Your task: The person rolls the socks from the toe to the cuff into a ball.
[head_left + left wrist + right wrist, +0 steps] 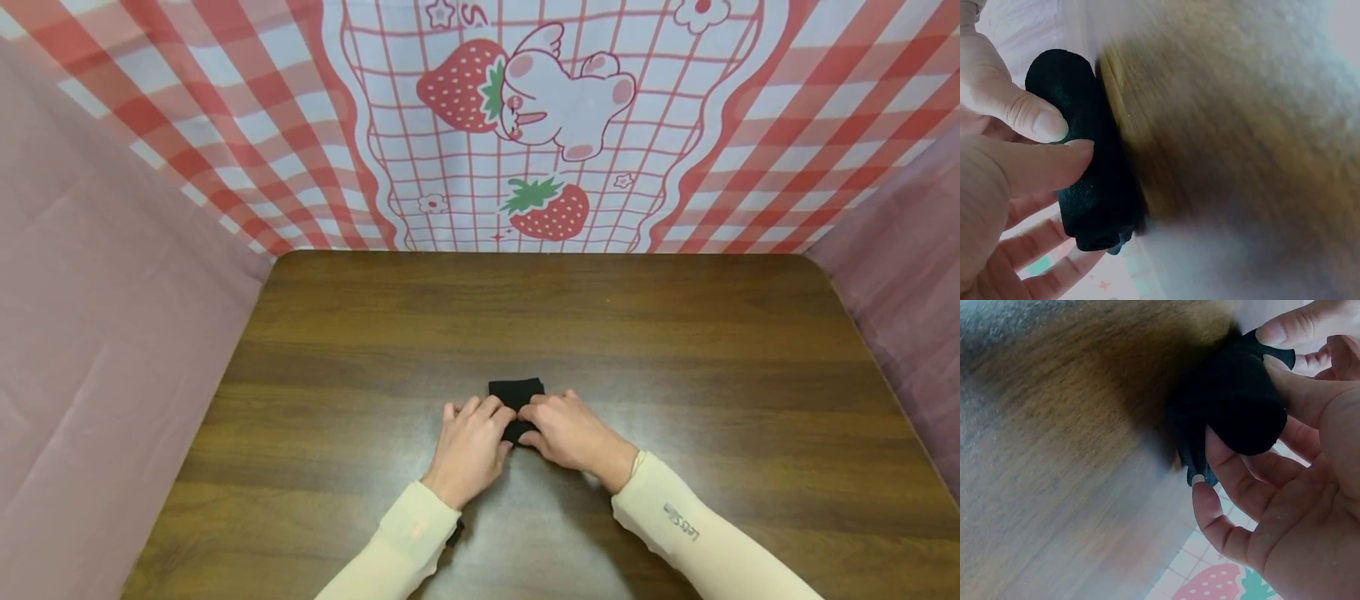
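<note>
A small black rolled cloth (516, 390), possibly a sock, lies on the wooden table in front of the person. From its left side the left hand (468, 446) grips it, thumb on the near face and fingers over the far side. The right hand (573, 429) holds its right end, the two hands almost meeting over it. In the left wrist view the black cloth (1094, 169) forms a thick roll with both thumbs pressing it. A loose flap shows under the roll (1235, 406) in the right wrist view, with right fingertips at that flap.
Beside the left sleeve cuff a small black thing (455, 533) peeks out, mostly hidden by the arm. The brown wooden table (675, 333) ends at a red-and-white checked curtain (270, 125) with strawberry prints. Pinkish cloth (97, 333) hangs at both sides.
</note>
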`<state>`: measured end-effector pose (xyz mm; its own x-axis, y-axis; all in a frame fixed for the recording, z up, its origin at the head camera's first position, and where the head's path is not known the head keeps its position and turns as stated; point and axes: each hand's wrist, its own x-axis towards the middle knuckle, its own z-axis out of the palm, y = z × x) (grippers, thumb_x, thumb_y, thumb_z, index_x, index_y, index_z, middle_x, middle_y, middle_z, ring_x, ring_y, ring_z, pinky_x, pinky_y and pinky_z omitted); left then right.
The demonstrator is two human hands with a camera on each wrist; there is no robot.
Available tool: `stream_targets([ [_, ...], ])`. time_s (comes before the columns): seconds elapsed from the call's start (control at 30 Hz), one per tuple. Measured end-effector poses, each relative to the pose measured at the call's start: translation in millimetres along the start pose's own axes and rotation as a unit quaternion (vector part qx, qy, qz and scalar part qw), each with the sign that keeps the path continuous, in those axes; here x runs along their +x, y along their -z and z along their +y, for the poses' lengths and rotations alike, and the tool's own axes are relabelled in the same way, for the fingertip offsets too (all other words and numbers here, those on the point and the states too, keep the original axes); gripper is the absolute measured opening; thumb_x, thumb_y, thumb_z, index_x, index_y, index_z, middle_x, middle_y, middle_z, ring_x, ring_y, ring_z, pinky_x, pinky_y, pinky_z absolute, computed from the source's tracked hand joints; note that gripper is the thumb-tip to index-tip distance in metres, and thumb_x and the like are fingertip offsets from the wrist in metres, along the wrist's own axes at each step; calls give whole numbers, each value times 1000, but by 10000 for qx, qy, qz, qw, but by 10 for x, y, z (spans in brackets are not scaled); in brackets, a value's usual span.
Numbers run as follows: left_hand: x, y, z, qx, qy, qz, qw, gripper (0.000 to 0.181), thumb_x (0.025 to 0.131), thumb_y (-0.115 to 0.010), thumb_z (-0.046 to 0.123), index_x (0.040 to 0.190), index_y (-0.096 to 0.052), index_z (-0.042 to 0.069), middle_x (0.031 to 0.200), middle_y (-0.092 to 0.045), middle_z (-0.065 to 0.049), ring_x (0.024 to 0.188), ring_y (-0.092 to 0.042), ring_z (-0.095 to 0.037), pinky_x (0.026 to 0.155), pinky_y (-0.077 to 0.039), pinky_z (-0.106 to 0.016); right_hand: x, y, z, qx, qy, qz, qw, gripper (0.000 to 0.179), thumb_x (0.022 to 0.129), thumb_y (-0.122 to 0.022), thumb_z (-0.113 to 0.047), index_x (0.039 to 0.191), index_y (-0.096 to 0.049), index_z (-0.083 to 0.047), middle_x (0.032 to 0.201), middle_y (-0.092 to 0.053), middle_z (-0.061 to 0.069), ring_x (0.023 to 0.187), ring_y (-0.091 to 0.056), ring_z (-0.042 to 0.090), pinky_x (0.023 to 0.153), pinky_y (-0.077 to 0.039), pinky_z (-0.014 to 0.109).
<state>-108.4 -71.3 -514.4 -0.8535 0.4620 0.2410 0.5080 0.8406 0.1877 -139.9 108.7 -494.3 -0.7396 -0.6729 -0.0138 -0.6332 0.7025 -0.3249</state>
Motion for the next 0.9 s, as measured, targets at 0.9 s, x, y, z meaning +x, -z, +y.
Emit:
stream_targets([
  [0.9, 29, -9, -20, -50, -12, -40, 10000, 23, 87, -77, 22, 109, -73, 17, 106, -66, 3, 96, -60, -18, 74, -37, -39, 25, -39, 36, 113, -156, -78, 9998, 18, 91, -72, -15, 102, -73, -2, 94, -69, 9, 86, -67, 28, 68, -48, 47],
])
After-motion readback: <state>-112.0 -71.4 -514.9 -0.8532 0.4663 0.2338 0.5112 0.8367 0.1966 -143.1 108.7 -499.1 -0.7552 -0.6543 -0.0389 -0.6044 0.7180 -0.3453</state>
